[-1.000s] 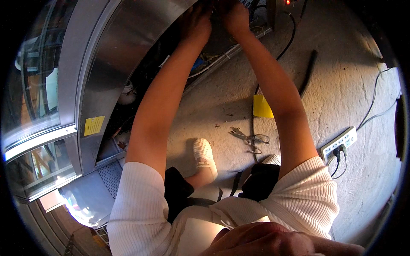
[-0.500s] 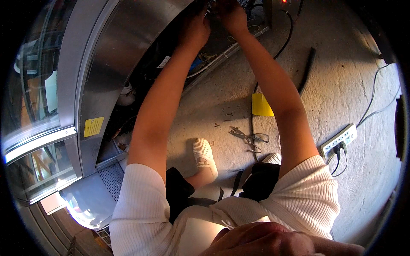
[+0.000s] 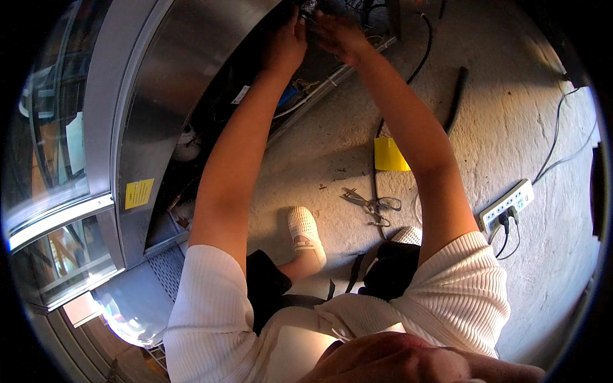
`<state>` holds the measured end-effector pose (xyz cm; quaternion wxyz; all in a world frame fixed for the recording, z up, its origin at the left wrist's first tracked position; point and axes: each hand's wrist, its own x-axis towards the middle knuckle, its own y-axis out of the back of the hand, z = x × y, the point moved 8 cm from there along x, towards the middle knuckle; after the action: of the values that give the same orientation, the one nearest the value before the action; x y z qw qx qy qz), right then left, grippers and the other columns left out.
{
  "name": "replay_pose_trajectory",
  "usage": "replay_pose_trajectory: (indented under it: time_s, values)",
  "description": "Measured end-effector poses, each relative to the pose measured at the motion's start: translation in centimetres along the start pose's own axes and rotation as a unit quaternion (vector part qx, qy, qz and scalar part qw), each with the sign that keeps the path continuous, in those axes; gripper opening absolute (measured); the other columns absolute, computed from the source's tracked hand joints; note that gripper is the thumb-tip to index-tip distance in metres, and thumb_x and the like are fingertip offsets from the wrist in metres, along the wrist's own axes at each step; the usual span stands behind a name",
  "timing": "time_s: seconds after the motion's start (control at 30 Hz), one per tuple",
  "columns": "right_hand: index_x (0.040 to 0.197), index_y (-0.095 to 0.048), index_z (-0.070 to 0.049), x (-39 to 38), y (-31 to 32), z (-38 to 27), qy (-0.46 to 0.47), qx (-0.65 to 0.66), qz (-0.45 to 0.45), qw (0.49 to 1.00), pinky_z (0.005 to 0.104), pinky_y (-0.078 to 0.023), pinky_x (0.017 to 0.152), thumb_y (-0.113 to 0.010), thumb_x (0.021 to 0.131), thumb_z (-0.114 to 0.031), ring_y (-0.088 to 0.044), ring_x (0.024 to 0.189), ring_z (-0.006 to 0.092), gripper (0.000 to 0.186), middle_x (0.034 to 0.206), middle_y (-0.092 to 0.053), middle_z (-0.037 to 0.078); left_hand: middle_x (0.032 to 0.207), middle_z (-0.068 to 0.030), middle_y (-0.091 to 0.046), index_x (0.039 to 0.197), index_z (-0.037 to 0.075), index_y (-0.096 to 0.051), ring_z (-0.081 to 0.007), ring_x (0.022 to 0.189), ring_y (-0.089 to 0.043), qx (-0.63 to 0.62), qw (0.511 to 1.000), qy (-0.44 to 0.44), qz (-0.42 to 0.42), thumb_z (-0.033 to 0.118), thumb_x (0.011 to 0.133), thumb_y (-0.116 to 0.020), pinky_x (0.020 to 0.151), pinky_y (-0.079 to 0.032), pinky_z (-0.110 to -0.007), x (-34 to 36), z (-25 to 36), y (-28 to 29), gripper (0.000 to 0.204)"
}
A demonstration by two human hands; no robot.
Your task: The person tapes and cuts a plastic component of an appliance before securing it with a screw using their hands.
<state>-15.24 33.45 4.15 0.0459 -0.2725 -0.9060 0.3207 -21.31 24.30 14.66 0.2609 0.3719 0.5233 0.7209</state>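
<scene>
My left hand (image 3: pixel 287 46) reaches into the dark, open lower compartment of a stainless steel cabinet (image 3: pixel 153 76), its fingers curled by a small metallic piece (image 3: pixel 309 9) at the top of the view that is too dark to name. Just right of it, my right hand (image 3: pixel 340 39) has its fingers apart and loosely bent, close to that piece; whether they touch it I cannot tell. Around them are dark wires (image 3: pixel 373 19), a white label (image 3: pixel 240 94), a blue object (image 3: pixel 287 99) and a pale cable along the compartment's lower edge.
On the concrete floor (image 3: pixel 511 127) lie scissor-like tools (image 3: pixel 361 199), a yellow sheet (image 3: pixel 389 153), black cables, a black tube (image 3: pixel 456 102) and a white power strip (image 3: pixel 507 204) with plugs. Glass panels (image 3: pixel 54 147) stand at left. My feet (image 3: pixel 303 226) are below my arms.
Both hands have shifted slightly left. My right hand's fingers are more spread and its fingertips have come closer to my left hand.
</scene>
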Motion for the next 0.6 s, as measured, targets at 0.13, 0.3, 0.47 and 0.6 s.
replay_pose_trajectory:
  time_s: [0.13,0.3,0.47,0.6]
  values:
    - [0.117,-0.057,-0.006,0.1,-0.4,0.4,0.025,0.05,0.054,0.997,0.0429,-0.049,0.083,-0.059,0.093,-0.042,-0.061,0.107,0.0224,0.044,0.113,-0.065,0.011,0.092,-0.0273,-0.065,0.127,0.006,-0.057,-0.0468,0.08,-0.061,-0.001,0.996,-0.066,0.066,0.027,0.097,-0.045,0.072,-0.047,-0.055,0.0,0.4,0.4,0.038]
    - [0.097,-0.059,-0.004,1.2,0.2,0.2,0.202,-0.075,0.193,0.957,0.0422,-0.05,0.066,-0.055,0.095,-0.042,-0.068,0.08,0.0273,0.039,0.086,-0.068,0.011,0.09,-0.0224,-0.066,0.138,0.018,-0.047,-0.0369,0.074,-0.063,0.009,1.0,-0.007,-0.002,0.036,0.099,-0.042,0.067,-0.05,-0.046,-0.1,0.3,-0.1,0.043]
    - [0.097,-0.053,0.001,-1.9,-1.1,-2.1,0.277,-0.267,0.341,0.858,0.0473,-0.047,0.055,-0.046,0.099,-0.036,-0.063,0.063,0.0399,0.037,0.073,-0.063,0.022,0.102,-0.0211,-0.065,0.144,0.026,-0.04,-0.0377,0.083,-0.065,0.049,0.999,-0.009,-0.009,0.039,0.1,-0.039,0.072,-0.052,-0.048,-0.1,-1.0,-0.7,0.046]
    - [0.096,-0.051,-0.002,-2.5,-1.3,-2.2,0.267,-0.265,0.383,0.844,0.0512,-0.045,0.053,-0.047,0.099,-0.037,-0.06,0.061,0.0425,0.035,0.07,-0.061,0.023,0.115,-0.0213,-0.062,0.144,0.025,-0.041,-0.0403,0.098,-0.062,0.034,0.999,0.005,-0.021,0.039,0.1,-0.039,0.083,-0.05,-0.05,0.3,-1.3,-1.3,0.046]
